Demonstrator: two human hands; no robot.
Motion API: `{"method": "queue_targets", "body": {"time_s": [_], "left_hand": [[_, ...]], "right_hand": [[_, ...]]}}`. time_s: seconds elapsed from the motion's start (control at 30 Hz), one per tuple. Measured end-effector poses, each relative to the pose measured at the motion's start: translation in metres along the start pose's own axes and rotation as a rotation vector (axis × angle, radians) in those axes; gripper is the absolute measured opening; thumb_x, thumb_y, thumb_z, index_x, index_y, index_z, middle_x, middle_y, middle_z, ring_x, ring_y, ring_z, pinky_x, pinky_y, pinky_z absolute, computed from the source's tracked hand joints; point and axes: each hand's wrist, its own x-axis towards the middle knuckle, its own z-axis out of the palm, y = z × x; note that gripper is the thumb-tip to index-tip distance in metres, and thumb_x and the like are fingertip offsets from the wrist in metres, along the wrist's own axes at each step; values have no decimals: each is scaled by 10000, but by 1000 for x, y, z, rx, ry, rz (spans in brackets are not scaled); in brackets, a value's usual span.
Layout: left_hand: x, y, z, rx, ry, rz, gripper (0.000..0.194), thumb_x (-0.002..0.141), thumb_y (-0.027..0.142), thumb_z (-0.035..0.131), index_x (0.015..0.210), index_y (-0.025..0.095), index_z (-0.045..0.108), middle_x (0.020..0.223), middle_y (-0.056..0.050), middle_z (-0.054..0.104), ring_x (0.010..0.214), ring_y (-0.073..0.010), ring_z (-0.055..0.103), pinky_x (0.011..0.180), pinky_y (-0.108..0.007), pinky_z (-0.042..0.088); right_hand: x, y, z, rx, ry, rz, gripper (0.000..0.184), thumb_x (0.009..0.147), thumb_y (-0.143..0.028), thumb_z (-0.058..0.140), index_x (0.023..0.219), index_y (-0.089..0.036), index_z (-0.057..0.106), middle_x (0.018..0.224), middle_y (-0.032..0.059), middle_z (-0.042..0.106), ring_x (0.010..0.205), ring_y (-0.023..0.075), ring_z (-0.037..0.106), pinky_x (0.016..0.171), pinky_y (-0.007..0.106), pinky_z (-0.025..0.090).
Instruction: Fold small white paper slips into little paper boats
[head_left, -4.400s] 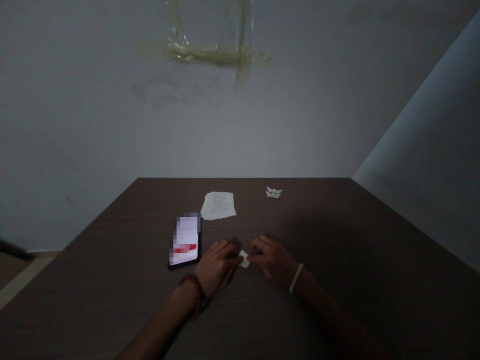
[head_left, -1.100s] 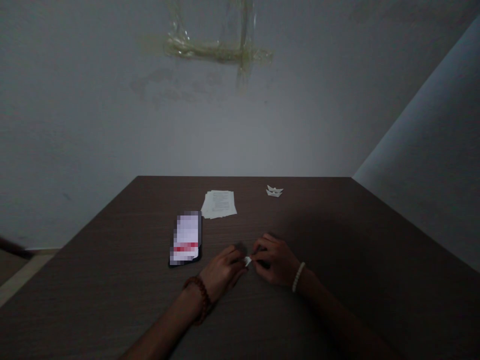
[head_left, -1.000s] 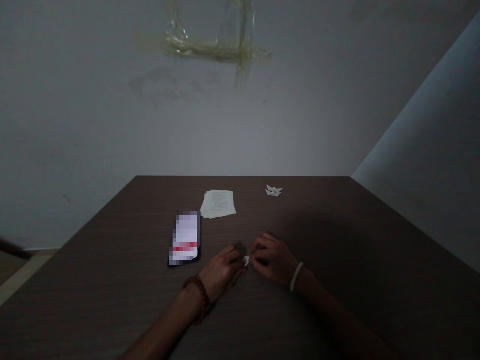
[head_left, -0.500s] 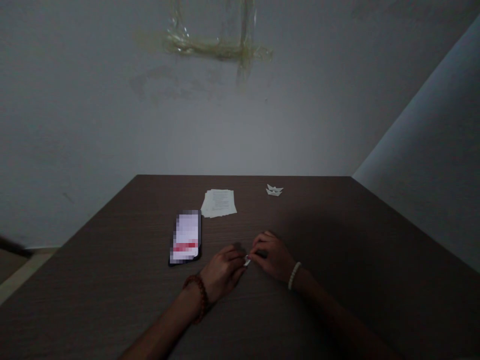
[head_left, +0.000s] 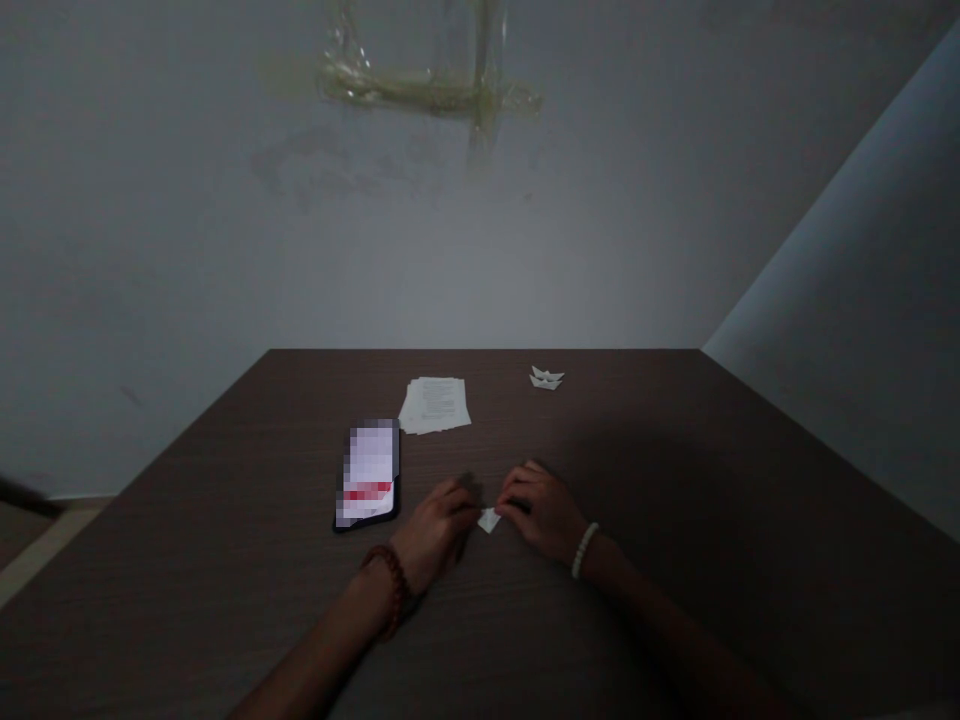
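A small white folded paper piece (head_left: 489, 520) lies on the dark wooden table (head_left: 675, 520) between my two hands. My left hand (head_left: 433, 530), with a red bead bracelet on the wrist, pinches its left side. My right hand (head_left: 538, 510), wearing a white bead bracelet, pinches its right side. Both sets of fingers are curled over the paper, so only a small triangular part of it shows.
A phone (head_left: 368, 487) with a lit screen lies just left of my left hand. A stack of white paper sheets (head_left: 436, 404) sits farther back. Two small folded paper boats (head_left: 547, 379) rest near the table's far edge. Walls stand behind and to the right.
The visible paper shrank to a sliver as my fingers pressed together, then widened again into a small triangle now. My hands stayed in nearly the same spot.
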Motion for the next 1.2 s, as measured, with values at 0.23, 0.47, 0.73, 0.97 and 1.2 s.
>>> {"method": "queue_targets", "body": {"time_s": [0.23, 0.47, 0.73, 0.97, 1.2], "left_hand": [[2, 6, -1, 177, -115, 65, 182, 916, 97, 446, 873, 133, 619, 878, -62, 571, 880, -193, 507, 761, -305, 471], [2, 13, -5, 190, -148, 34, 169, 862, 49, 463, 843, 126, 612, 890, -72, 560, 843, -198, 502, 746, -321, 469], [0, 14, -7, 132, -83, -29, 224, 777, 76, 492, 959, 129, 611, 919, -99, 521, 883, -223, 481, 777, -349, 462], [6, 23, -14, 306, -110, 1, 103, 775, 160, 542, 838, 127, 616, 894, -98, 543, 879, -246, 466, 780, -397, 411], [6, 25, -21, 321, -87, -17, 153, 781, 208, 553, 673, 136, 633, 816, -101, 570, 851, -241, 485, 758, -395, 394]], "right_hand": [[0, -4, -1, -39, -31, -100, 119, 879, -160, 575, 843, -182, 686, 846, 34, 621, 833, 164, 510, 760, 285, 403], [-2, -9, -11, -221, -120, -207, 247, 837, -86, 559, 970, -247, 692, 919, 49, 584, 871, 190, 460, 746, 303, 379], [-7, -13, -14, -244, -119, -160, 256, 799, -92, 581, 956, -257, 698, 921, 52, 532, 883, 198, 443, 748, 314, 367], [-6, -13, -10, -204, -93, -88, 247, 787, -121, 617, 942, -288, 713, 910, 36, 534, 888, 192, 457, 754, 320, 352], [-7, -12, -6, -202, -54, -60, 203, 792, -135, 618, 895, -275, 723, 894, 31, 536, 879, 183, 462, 766, 322, 351]]}}
